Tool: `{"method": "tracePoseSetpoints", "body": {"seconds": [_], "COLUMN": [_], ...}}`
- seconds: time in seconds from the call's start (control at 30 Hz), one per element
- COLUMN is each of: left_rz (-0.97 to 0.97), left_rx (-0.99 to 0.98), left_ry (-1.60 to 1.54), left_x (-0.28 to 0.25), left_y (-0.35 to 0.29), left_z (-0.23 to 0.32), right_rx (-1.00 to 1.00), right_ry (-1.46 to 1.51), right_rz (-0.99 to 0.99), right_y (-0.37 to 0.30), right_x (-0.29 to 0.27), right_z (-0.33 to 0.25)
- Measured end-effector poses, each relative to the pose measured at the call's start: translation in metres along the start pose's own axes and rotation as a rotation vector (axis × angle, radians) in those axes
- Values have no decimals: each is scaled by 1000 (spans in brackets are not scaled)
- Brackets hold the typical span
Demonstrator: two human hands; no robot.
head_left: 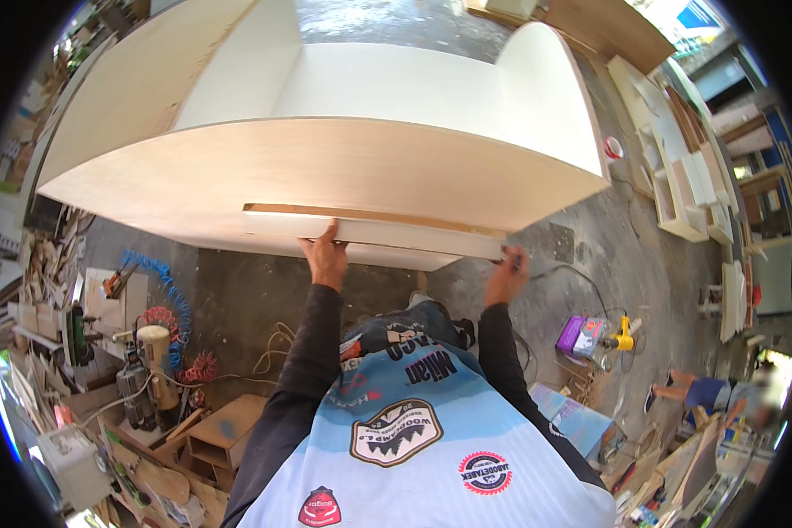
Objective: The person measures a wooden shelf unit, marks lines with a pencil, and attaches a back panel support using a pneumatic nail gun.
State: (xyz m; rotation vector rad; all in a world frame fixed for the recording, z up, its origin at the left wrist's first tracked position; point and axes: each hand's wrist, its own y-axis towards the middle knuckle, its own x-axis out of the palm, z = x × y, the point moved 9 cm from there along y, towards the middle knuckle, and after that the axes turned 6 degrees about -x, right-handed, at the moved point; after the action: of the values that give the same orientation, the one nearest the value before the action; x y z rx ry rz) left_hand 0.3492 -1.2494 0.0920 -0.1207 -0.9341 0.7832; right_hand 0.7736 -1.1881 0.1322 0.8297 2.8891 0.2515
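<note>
A large plywood cabinet (343, 163) with white inner faces lies across the view in front of me. Against its near face is a long, narrow white board (396, 232), with a bare wood edge along its top. My left hand (327, 259) grips this board left of its middle, thumb over the front face and fingers beneath. At the board's right end is my right hand (507, 275), its fingers closed. Something small and dark shows at those fingertips, too blurred to name.
To the left, a coiled blue air hose (163, 273) lies by power tools (150, 374) and wood scraps. A purple box (579, 336) and a yellow tool (623, 334) rest on the floor at right. Farther right are white cabinet frames (678, 189) and another person (708, 393).
</note>
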Motion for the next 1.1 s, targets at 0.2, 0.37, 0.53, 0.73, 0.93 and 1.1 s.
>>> {"method": "tracePoseSetpoints", "body": {"seconds": [0.2,0.37,0.53,0.73,0.93,1.1], "left_rz": [19,40,58,46,25,10], "left_rx": [8,-12,2,16,20,28], "left_ry": [-46,-69,-56,-35,-29,-51], "left_x": [0,2,2,5,5,3], "left_y": [1,-3,-8,-7,-7,-6], "left_z": [-6,-10,-5,-6,-3,-3], "right_rx": [-403,-274,-57,-42,-119,-125], "right_ry": [-330,-263,-86,-9,-90,-139], "right_rz": [28,-29,-90,-95,-103,-92], "right_y": [-32,-23,-21,-19,-21,-22], "right_x": [-16,-17,0,8,11,13], "right_z": [-77,-44,-20,1,-11,-19]}}
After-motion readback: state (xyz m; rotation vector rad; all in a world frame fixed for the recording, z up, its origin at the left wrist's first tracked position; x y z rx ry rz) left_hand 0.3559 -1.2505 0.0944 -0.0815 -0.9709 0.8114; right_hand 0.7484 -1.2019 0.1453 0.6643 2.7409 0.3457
